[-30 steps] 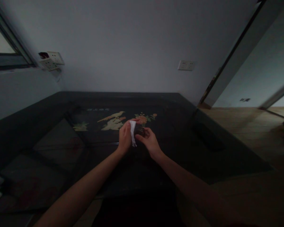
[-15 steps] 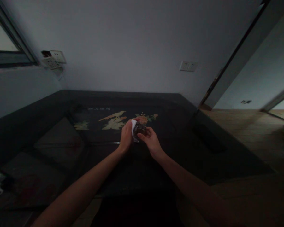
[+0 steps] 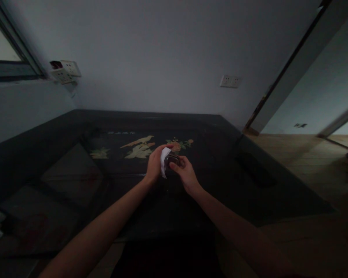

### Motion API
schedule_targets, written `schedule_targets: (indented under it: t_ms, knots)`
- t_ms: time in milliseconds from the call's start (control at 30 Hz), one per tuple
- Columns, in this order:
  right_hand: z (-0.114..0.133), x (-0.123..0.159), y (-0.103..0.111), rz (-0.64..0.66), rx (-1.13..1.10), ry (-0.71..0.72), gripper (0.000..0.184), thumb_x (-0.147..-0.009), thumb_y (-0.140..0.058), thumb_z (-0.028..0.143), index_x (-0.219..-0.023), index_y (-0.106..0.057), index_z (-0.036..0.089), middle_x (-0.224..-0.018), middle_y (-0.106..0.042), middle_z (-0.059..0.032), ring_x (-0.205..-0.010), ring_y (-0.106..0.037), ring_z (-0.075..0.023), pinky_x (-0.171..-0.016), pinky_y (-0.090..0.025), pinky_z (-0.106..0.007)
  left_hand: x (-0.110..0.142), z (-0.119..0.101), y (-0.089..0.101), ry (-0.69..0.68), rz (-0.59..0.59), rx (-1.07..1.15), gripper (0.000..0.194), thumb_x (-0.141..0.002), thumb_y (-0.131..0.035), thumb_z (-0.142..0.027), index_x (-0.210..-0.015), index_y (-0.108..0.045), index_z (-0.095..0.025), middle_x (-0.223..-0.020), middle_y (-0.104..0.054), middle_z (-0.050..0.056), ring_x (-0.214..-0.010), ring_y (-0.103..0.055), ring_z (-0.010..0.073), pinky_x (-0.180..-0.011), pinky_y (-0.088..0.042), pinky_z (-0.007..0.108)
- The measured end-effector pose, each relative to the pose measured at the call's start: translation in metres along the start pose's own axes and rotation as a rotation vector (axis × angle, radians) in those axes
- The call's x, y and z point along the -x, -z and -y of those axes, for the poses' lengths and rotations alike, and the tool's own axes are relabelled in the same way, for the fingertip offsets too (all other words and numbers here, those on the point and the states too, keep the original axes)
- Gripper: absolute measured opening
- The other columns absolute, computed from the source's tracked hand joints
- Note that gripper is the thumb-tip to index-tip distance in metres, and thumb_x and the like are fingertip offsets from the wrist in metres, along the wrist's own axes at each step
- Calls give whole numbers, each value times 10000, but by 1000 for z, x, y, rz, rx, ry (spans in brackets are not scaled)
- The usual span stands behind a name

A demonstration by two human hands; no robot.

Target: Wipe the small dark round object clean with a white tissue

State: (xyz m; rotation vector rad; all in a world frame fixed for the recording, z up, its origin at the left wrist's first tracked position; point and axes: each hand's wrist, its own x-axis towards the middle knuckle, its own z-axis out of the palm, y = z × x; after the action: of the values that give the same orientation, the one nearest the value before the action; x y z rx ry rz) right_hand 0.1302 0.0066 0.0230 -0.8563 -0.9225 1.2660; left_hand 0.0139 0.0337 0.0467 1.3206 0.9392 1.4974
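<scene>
Both of my hands meet above the middle of a dark table (image 3: 60, 154). My left hand (image 3: 154, 165) is closed on a small white cloth or tissue (image 3: 164, 160), which hangs down between the hands. My right hand (image 3: 185, 172) is closed on a small dark object (image 3: 173, 158) that I cannot identify in the dim light. The white cloth presses against the left side of that dark object. The tabletop below my hands bears a painted bird and flower design (image 3: 142, 146).
The table fills the corner against a grey wall with a socket plate (image 3: 230, 81) and a socket block (image 3: 64, 71) at the left by a window. A dark flat object (image 3: 253, 166) lies on the table's right side. Wooden floor (image 3: 307, 154) and a doorway lie to the right.
The white cloth has shifted against the dark object between my hands, bunching half a second ago and hanging longer again now. My hands stay in nearly the same place.
</scene>
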Motion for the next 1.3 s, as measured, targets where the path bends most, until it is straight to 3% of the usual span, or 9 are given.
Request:
schedule_targets:
  t_ms: [133,233,400,533,667,733,1000,1167,1300]
  knots:
    - [0,0,0,22,1,6,409,-551,-839,296,-856,-578,222,-891,-694,3,-876,-641,-178,-852,-497,-335,-10,0,-1,362,64,365,339,-851,-436,-361,-965,-679,-153,-927,-721,83,-868,-677,215,-816,-515,336]
    - [-1,-1,0,38,-4,12,399,-557,-838,320,-843,-576,225,-884,-696,6,-869,-642,-178,-858,-496,-336,-11,-1,-3,454,69,495,358,-859,-439,-347,-1085,-632,-148,-884,-722,87,-895,-684,229,-857,-513,364]
    - [0,-2,-1,-4,-11,15,402,-560,-833,338,-852,-584,217,-888,-697,0,-881,-642,-177,-875,-489,-333,-4,6,-4,247,-70,303,299,-908,-418,-387,-1067,-552,-171,-1045,-694,80,-933,-657,201,-867,-495,345]
    - [0,-3,-1,-38,-34,19,439,-529,-846,298,-864,-575,212,-889,-696,6,-871,-641,-169,-853,-495,-320,7,6,-2,-54,-44,-49,365,-939,-369,-476,-1052,-548,-179,-1193,-631,100,-954,-614,186,-867,-461,324]
    - [-1,-3,-2,-52,-45,12,445,-519,-846,263,-867,-571,218,-858,-686,14,-840,-640,-163,-817,-498,-308,12,2,-1,-248,-3,-134,325,-930,-414,-467,-1047,-580,-212,-1260,-603,92,-1115,-551,211,-962,-401,346]
    - [-1,-2,-2,-58,-53,15,449,-518,-847,250,-869,-570,221,-865,-684,15,-847,-641,-161,-821,-495,-306,10,2,-2,-212,3,-70,321,-906,-459,-470,-998,-623,-210,-1227,-623,90,-1119,-549,224,-947,-413,341]
    - [1,0,-3,-44,-53,1,477,-508,-854,251,-879,-557,219,-878,-689,11,-849,-645,-162,-820,-501,-313,1,5,-6,317,-78,427,368,-830,-569,-436,-1065,-647,-164,-888,-685,39,-730,-620,148,-669,-467,256]
    - [3,-1,-2,-46,-7,12,492,-497,-853,235,-883,-549,221,-876,-683,11,-849,-647,-167,-813,-504,-314,-2,14,-4,297,-159,377,300,-796,-607,-440,-872,-634,-151,-768,-649,19,-666,-586,135,-664,-463,255]
    - [3,-2,-2,-45,10,6,489,-503,-847,233,-887,-544,223,-897,-684,9,-873,-646,-167,-854,-496,-325,7,10,-4,22,-108,-1,388,-887,-450,-496,-957,-650,-171,-924,-670,67,-844,-607,191,-791,-462,304]
